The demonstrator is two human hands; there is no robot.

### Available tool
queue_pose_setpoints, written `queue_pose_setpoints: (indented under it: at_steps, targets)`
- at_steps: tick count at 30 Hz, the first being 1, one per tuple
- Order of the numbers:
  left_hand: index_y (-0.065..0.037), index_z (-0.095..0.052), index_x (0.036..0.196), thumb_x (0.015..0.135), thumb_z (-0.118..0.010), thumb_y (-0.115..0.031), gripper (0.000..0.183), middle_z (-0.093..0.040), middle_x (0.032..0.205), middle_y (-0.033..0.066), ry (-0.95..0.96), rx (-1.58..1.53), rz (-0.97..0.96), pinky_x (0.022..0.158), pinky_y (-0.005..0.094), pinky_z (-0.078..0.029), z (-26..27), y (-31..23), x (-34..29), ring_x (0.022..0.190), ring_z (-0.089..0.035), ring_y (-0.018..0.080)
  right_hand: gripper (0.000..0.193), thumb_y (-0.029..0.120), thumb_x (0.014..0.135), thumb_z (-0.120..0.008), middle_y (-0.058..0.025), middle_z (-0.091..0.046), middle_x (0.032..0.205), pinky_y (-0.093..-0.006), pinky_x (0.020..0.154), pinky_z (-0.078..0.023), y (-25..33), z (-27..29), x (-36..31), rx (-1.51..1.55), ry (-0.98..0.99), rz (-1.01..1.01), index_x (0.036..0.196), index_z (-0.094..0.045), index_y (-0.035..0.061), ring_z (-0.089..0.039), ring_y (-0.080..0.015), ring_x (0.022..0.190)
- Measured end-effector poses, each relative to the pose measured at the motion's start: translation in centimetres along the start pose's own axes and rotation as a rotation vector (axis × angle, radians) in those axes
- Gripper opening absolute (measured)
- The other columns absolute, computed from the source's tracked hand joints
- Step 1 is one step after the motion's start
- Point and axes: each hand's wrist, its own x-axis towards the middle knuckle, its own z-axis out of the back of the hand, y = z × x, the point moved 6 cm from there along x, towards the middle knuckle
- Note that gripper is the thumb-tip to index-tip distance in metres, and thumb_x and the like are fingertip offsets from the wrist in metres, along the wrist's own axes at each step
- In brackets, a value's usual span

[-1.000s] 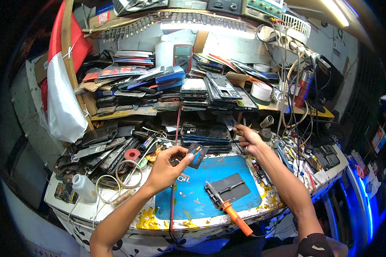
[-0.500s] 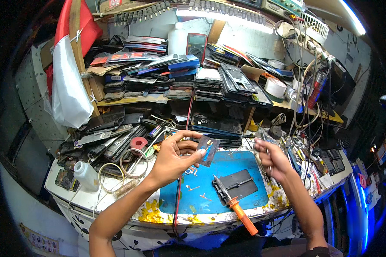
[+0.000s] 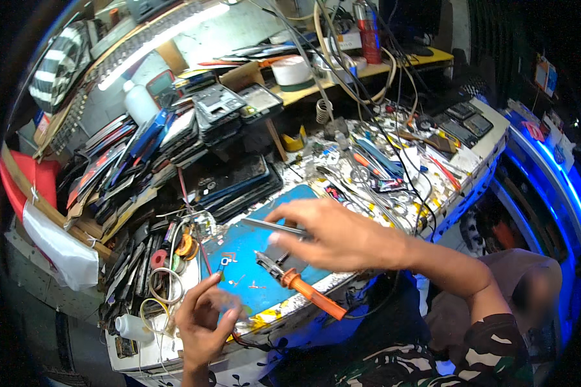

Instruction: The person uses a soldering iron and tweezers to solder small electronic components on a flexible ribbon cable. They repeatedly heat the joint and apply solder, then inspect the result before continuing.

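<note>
My right hand [image 3: 336, 235] is closed on a pair of slim grey tweezers [image 3: 271, 226], which points left above the blue mat [image 3: 239, 226]. My left hand [image 3: 203, 319] hovers at the mat's near left edge, thumb and fingers curled. A small see-through plastic packet [image 3: 234, 306], blurred, shows between them. Under my right hand an orange-handled soldering iron [image 3: 313, 297] lies with its metal end on the mat. Part of a black board holder [image 3: 295, 263] shows there; the hand hides the rest. Small copper-coloured flex pieces [image 3: 255, 286] lie on the mat near my left hand.
Stacked phones and panels [image 3: 232, 187] stand behind the mat. Pliers and loose tools [image 3: 374, 164] crowd the right. A white bottle [image 3: 134, 327] and cable loops [image 3: 166, 286] lie at left. A red cable [image 3: 197, 235] crosses the mat's left side. A person [image 3: 529, 277] is at lower right.
The view has tilted and swung right. My left hand has dropped from in front of the stacks to the mat's near edge. My right hand has come in over the mat with the tweezers.
</note>
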Motion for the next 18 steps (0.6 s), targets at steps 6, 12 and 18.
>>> queue_pose_setpoints:
  at_steps: [6, 12, 18]
  targets:
    - [-0.006, -0.039, 0.118, 0.077, -0.071, -0.009, 0.051, -0.049, 0.075, 0.0058, -0.406, -0.267, -0.159, 0.053, 0.0265, -0.035, 1.2, 2.4, -8.0, 0.058, -0.043, 0.0128, 0.025, 0.010, 0.089, -0.054, -0.0218, -0.060, 0.088, -0.0471, 0.084, -0.046, -6.8, 4.0, -3.8, -0.501, -0.023, -0.189, 0.109, -0.056, -0.0039, -0.058, -0.0395, 0.092]
    - [-0.004, -0.027, 0.135, 0.084, -0.065, -0.001, 0.063, -0.050, 0.085, 0.0085, -0.629, -0.563, -0.016, 0.043, 0.0173, -0.039, -1.9, 5.1, -12.0, 0.057, -0.046, 0.0097, 0.019, 0.009, 0.088, -0.060, -0.0219, -0.064, 0.083, -0.0443, 0.075, -0.049, -8.0, 7.4, -4.1, -0.680, -0.221, -0.234, 0.103, -0.059, -0.0005, -0.062, -0.0380, 0.082]
    - [0.002, -0.039, 0.126, 0.084, -0.060, 0.005, 0.047, -0.053, 0.103, 0.0146, -0.733, -0.596, 0.055, 0.049, 0.0155, -0.046, -4.4, 6.3, -12.5, 0.065, -0.051, 0.0114, 0.015, 0.009, 0.082, -0.066, -0.0191, -0.067, 0.081, -0.0391, 0.070, -0.052, -8.0, 11.2, -7.9, -0.713, -0.145, -0.431, 0.089, -0.064, -0.0038, -0.067, -0.0324, 0.076]
